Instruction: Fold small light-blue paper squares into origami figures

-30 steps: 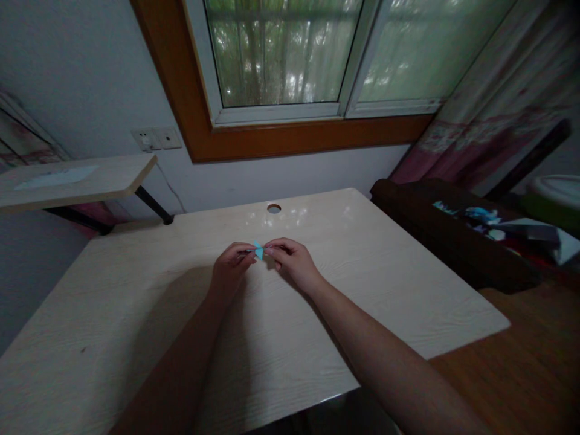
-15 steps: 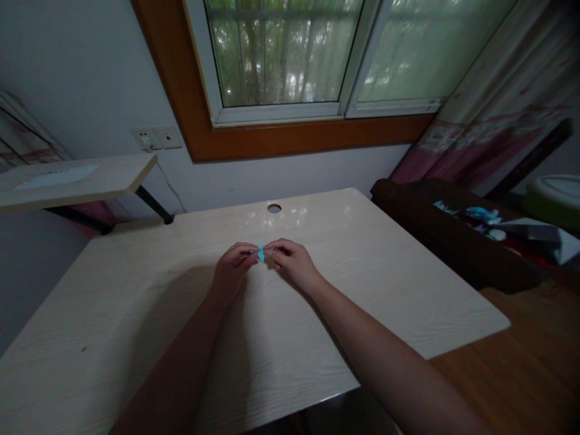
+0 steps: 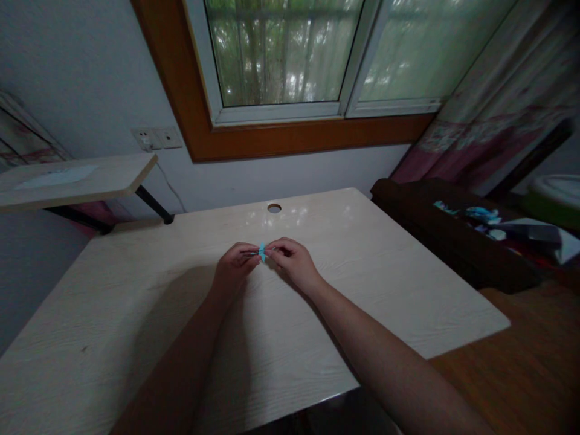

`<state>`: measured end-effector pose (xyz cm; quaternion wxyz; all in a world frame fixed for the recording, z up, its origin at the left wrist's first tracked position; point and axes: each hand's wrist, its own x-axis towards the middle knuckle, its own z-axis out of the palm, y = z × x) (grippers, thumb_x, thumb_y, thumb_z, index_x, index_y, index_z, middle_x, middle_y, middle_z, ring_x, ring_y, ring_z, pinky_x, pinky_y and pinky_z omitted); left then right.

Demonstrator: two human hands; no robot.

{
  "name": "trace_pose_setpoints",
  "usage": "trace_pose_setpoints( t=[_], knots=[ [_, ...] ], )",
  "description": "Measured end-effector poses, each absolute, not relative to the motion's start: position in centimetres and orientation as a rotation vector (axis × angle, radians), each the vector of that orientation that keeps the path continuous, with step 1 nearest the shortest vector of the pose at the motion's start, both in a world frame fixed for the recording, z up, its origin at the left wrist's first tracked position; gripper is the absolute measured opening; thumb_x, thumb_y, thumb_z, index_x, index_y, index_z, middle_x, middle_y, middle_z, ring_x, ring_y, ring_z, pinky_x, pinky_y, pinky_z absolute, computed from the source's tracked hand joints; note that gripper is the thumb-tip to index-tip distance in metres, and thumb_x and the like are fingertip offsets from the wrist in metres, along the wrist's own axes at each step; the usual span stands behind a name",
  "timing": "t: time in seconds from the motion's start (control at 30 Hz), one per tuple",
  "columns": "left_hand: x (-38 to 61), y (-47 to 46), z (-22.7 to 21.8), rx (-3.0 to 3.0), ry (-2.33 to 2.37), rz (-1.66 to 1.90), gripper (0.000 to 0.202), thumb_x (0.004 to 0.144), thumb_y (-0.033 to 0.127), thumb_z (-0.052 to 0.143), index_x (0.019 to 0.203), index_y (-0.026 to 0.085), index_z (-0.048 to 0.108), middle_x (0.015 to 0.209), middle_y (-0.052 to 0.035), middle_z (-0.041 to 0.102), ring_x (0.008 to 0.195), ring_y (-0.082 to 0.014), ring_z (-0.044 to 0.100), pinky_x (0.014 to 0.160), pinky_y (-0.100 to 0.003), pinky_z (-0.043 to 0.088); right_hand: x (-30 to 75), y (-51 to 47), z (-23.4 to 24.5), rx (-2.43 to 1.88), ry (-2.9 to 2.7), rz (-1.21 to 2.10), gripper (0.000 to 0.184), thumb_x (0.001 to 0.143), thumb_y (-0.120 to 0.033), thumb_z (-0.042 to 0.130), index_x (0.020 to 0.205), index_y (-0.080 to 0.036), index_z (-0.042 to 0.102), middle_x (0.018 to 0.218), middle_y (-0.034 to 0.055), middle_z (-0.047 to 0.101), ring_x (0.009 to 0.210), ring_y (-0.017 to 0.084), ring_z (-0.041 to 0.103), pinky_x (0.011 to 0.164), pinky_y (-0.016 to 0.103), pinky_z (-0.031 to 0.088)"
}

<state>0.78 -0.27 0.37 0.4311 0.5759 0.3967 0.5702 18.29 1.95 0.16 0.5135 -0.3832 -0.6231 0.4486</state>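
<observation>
A small folded piece of light blue paper (image 3: pixel 261 252) is held just above the pale wooden table (image 3: pixel 136 302), near its middle. My left hand (image 3: pixel 233 269) pinches the paper from the left with closed fingers. My right hand (image 3: pixel 292 263) pinches it from the right, fingertips almost meeting those of the left. Only a thin sliver of the paper shows between the fingers; the rest is hidden by them.
A round cable hole (image 3: pixel 273 208) sits near the table's far edge. A second small table (image 3: pixel 77 181) stands at the left by the wall. A dark wooden bench (image 3: pixel 453 235) with coloured clutter lies to the right, under a curtain (image 3: pixel 498 109).
The visible blue paper has shrunk from a small triangle to a thin sliver as my fingertips closed in on it. Both hands stay in the same place.
</observation>
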Motion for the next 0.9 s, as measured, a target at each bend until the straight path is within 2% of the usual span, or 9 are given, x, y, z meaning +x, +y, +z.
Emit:
trace_pose_setpoints(
  t=[0.13, 0.33, 0.57, 0.7, 0.9],
  knots=[
    [0.52, 0.1, -0.09, 1.585, 1.042, 1.437, 0.015, 0.079, 0.028, 0.074, 0.09, 0.018, 0.071, 0.091, -0.004, 0.066, 0.083, -0.0142, 0.065, 0.076, -0.026, 0.054, 18.36, 2.04, 0.02, -0.925, -1.576, 0.988, 0.014, 0.083, -0.034, 0.069, 0.087, -0.021, 0.074, 0.075, 0.0008, 0.06, 0.058, 0.011, 0.049, 0.054, 0.024, 0.039],
    [0.22, 0.14, -0.33, 1.656, 1.061, 1.427, 0.012, 0.083, 0.029, 0.069, 0.091, 0.02, 0.071, 0.089, -0.0034, 0.065, 0.075, -0.0131, 0.063, 0.069, -0.025, 0.053, 18.48, 2.03, 0.35, -0.913, -1.659, 0.853, 0.012, 0.083, -0.03, 0.071, 0.091, -0.022, 0.075, 0.077, 0.001, 0.062, 0.063, 0.012, 0.05, 0.059, 0.025, 0.039],
    [0.26, 0.23, -0.49, 1.591, 1.109, 1.42, 0.017, 0.081, 0.032, 0.071, 0.092, 0.019, 0.07, 0.092, -0.0045, 0.065, 0.083, -0.0154, 0.064, 0.073, -0.026, 0.053, 18.42, 1.94, 0.46, -0.87, -1.719, 0.793, 0.006, 0.084, -0.025, 0.071, 0.087, -0.021, 0.074, 0.078, 0.0013, 0.063, 0.066, 0.013, 0.052, 0.061, 0.025, 0.04],
    [0.51, 0.11, -0.35, 1.46, 1.102, 1.422, 0.027, 0.077, 0.032, 0.074, 0.1, 0.018, 0.066, 0.097, -0.0062, 0.067, 0.087, -0.0163, 0.064, 0.075, -0.027, 0.054, 18.47, 1.84, 0.66, -0.882, -1.706, 0.767, 0.005, 0.084, -0.024, 0.07, 0.087, -0.022, 0.074, 0.077, 0.0008, 0.062, 0.064, 0.012, 0.051, 0.06, 0.025, 0.04],
    [0.7, -0.07, -0.17, 1.39, 1.06, 1.431, 0.028, 0.08, 0.031, 0.072, 0.102, 0.017, 0.064, 0.094, -0.0055, 0.068, 0.079, -0.0138, 0.065, 0.072, -0.027, 0.055, 18.47, 1.9, 0.61, -0.909, -1.679, 0.748, 0.005, 0.083, -0.023, 0.07, 0.086, -0.022, 0.074, 0.077, 0.0009, 0.063, 0.062, 0.012, 0.05, 0.059, 0.025, 0.039]
  ],
)
